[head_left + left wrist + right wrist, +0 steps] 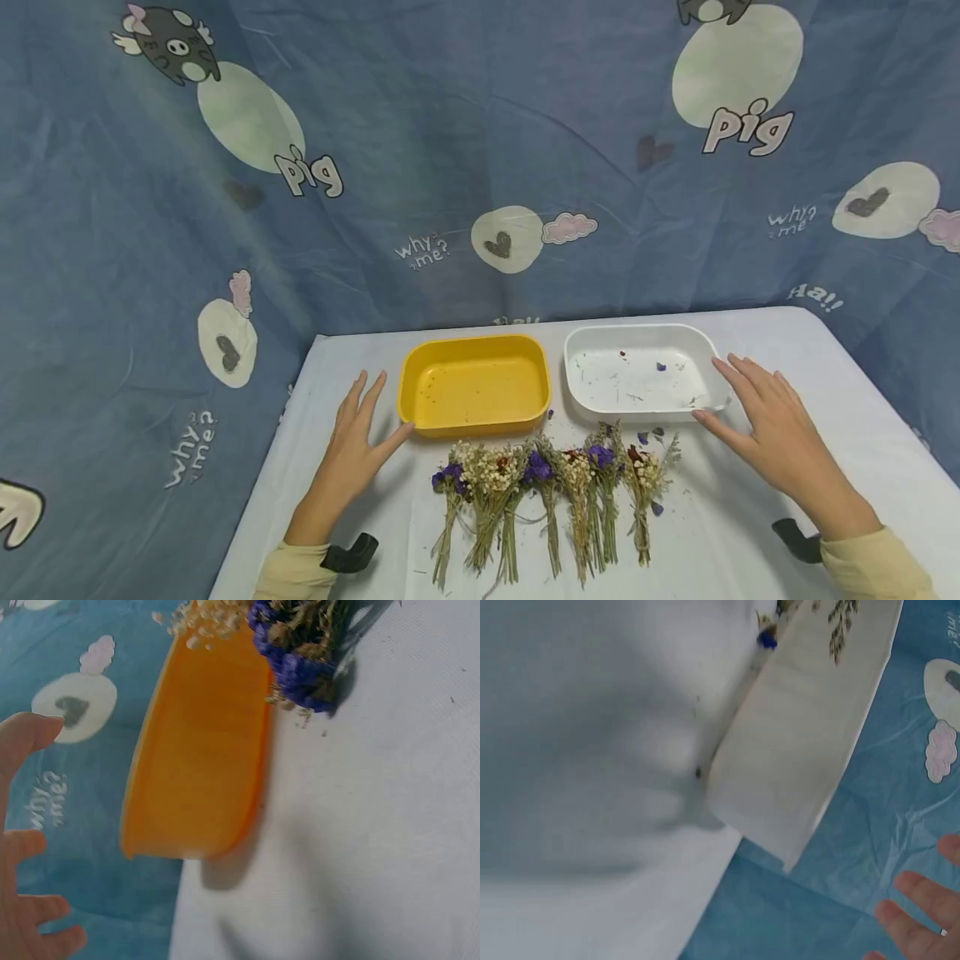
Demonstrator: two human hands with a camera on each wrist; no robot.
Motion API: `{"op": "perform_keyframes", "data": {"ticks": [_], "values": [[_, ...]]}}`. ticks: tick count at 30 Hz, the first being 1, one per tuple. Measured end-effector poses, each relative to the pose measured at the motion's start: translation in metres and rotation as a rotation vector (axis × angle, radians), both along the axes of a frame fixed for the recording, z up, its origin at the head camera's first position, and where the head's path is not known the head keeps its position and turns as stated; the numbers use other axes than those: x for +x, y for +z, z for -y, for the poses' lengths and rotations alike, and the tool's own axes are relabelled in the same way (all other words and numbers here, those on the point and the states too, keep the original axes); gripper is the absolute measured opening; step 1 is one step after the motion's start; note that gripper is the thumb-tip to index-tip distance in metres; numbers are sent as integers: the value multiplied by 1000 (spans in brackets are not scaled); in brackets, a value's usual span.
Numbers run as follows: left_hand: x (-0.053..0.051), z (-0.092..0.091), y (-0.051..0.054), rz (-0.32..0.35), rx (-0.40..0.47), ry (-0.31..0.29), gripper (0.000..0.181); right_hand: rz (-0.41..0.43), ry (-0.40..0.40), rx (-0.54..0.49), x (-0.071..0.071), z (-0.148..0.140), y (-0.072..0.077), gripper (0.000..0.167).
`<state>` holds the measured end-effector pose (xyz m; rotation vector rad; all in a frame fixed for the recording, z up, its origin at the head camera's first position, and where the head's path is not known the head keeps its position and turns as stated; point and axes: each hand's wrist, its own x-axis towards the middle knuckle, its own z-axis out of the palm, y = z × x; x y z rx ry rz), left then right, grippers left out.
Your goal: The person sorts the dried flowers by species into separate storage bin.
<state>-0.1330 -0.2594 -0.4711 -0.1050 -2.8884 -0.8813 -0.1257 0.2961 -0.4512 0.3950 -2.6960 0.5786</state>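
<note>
While both hands are raised over the lower half of the head view, a row of small dried-flower bunches with cream, purple and dark red heads (491, 479) lies between them at the lower centre of the frame, heads towards the top and tied-looking straw-green stems towards the bottom. The left hand (354, 457), at lower left, has its fingers spread and grasps nothing; its thumb overlaps the near left corner of a rounded rectangular yellow tray (475, 387) at mid-frame, though the left wrist view shows the fingers apart from it. The right hand (776, 429), at lower right, is likewise spread and grasps nothing, its fingertips overlapping the right end of a glossy white rounded rectangular tray (637, 383) right of centre; the right wrist view shows a gap there. Small purple and brown flower scraps (661, 367) dot the white tray's floor. Everything lies on a table covered in white cloth (720, 558), with a blue cartoon-pig cloth (420, 108) filling the upper half of the frame
</note>
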Motion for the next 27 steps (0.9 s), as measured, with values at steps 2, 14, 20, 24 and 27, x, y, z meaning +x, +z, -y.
{"op": "perform_keyframes", "data": {"ticks": [2, 14, 20, 24, 27], "values": [[-4, 0, -7, 5, 64, 0, 91, -20, -9, -42, 4, 2, -2, 72], [-35, -5, -45, 17, 532, -45, 88, -14, -59, -123, 26, 15, -23, 38], [-41, -1, -56, 58, 661, -64, 90, 215, -20, -183, 32, 27, -30, 24], [-41, 1, -59, 82, 709, -65, 97, 370, -27, -201, 36, 35, -31, 21], [-41, 1, -60, 81, 740, -86, 101, 485, 0, -220, 38, 39, -33, 21]]}}
